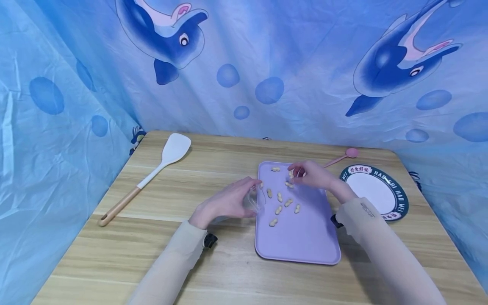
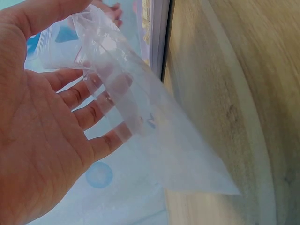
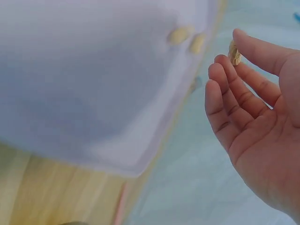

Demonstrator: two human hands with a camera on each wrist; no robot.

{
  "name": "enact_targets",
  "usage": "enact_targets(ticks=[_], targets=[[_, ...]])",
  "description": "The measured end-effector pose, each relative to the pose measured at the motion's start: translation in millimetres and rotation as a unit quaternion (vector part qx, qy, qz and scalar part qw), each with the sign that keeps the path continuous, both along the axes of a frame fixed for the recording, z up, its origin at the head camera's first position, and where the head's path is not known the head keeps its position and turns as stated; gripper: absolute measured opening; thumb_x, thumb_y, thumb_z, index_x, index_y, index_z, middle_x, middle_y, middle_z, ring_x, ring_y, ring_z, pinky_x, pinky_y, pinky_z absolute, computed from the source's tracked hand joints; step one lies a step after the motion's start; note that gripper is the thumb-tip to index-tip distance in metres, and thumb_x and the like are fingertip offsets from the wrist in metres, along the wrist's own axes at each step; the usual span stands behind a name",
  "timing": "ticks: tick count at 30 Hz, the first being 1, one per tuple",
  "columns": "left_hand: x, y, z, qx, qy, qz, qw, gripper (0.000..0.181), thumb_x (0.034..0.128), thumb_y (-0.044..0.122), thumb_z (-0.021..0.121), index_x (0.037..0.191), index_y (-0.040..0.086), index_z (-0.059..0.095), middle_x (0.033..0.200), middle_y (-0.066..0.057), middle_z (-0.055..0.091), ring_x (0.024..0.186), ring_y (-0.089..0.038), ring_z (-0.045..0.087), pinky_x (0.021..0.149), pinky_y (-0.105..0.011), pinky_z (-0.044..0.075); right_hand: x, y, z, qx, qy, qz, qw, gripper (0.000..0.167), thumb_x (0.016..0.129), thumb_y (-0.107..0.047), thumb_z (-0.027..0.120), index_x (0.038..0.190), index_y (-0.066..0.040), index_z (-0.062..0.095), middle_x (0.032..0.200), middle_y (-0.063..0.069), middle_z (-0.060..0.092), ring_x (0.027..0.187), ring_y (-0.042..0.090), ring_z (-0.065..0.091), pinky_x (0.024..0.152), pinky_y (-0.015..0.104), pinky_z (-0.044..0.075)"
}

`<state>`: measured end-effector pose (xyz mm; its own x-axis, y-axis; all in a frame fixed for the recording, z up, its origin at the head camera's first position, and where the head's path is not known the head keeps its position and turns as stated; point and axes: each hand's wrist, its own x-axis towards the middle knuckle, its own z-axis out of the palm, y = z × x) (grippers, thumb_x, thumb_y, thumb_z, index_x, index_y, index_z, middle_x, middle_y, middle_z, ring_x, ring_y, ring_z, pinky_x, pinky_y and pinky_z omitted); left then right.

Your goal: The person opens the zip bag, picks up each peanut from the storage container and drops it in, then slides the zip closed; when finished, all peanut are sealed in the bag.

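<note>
A clear plastic zip bag [image 2: 154,136] hangs from my left hand [image 1: 230,199], its mouth spread between thumb and fingers at the left edge of a lilac tray [image 1: 301,243]. In the right wrist view, a peanut in its shell [image 3: 234,53] is pinched between thumb and fingertips of my right hand [image 3: 262,103]. That hand is above the tray's far right part in the head view. Several unshelled peanuts [image 1: 278,209] lie scattered over the tray. Whether anything is inside the bag cannot be made out.
A white spatula [image 1: 175,148] with a wooden handle lies on the left of the wooden table [image 1: 213,275]. Right of the tray is an oval plate with a dark green rim [image 1: 400,195]. Behind it lies a pink spoon [image 1: 351,153]. A blue dolphin-print curtain [image 1: 244,84] stands behind the table.
</note>
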<state>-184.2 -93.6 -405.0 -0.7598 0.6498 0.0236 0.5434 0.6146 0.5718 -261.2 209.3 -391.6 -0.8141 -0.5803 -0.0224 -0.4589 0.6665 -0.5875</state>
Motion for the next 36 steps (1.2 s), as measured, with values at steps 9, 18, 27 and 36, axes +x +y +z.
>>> enact_targets(ticks=[9, 18, 27, 36], targets=[[-0.2, -1.0, -1.1, -0.004, 0.01, 0.002, 0.9999, 0.089, 0.0769, 0.03, 0.084, 0.151, 0.01, 0.039, 0.136, -0.005, 0.054, 0.124, -0.019, 0.052, 0.106, -0.041, 0.042, 40.8, -37.3, 18.2, -0.064, 0.038, 0.058, 0.9956, 0.035, 0.086, -0.008, 0.077, 0.118, 0.003, 0.066, 0.081, -0.002, 0.066, 0.071, 0.012, 0.061, 0.066, 0.031, 0.055], [-0.4, -0.6, -0.7, -0.009, 0.016, -0.007, 0.9998, 0.09, 0.0771, 0.031, 0.084, 0.151, 0.008, 0.038, 0.128, -0.009, 0.056, 0.113, -0.018, 0.054, 0.1, -0.045, 0.046, 62.3, -61.9, 12.4, -0.103, 0.014, 0.079, 0.9915, 0.036, 0.085, -0.011, 0.079, 0.116, 0.001, 0.066, 0.08, -0.005, 0.064, 0.069, 0.009, 0.059, 0.062, 0.031, 0.053], [-0.8, -0.7, 0.1, -0.015, 0.008, -0.004, 0.9998, 0.092, 0.0764, 0.031, 0.084, 0.152, 0.011, 0.036, 0.133, -0.009, 0.054, 0.118, -0.019, 0.052, 0.103, -0.049, 0.043, 67.0, -71.0, 6.9, -0.106, 0.009, 0.086, 0.9906, 0.035, 0.085, -0.011, 0.08, 0.114, 0.003, 0.066, 0.077, -0.004, 0.064, 0.068, 0.01, 0.059, 0.061, 0.027, 0.052], [-0.7, -1.3, 1.2, -0.01, 0.002, -0.006, 0.9999, 0.09, 0.0757, 0.026, 0.084, 0.151, 0.011, 0.038, 0.132, -0.006, 0.054, 0.118, -0.019, 0.053, 0.102, -0.044, 0.045, 67.7, -74.2, 4.2, -0.084, 0.011, 0.088, 0.9925, 0.036, 0.085, -0.012, 0.08, 0.115, 0.001, 0.066, 0.076, -0.006, 0.063, 0.067, 0.009, 0.059, 0.06, 0.025, 0.05]])
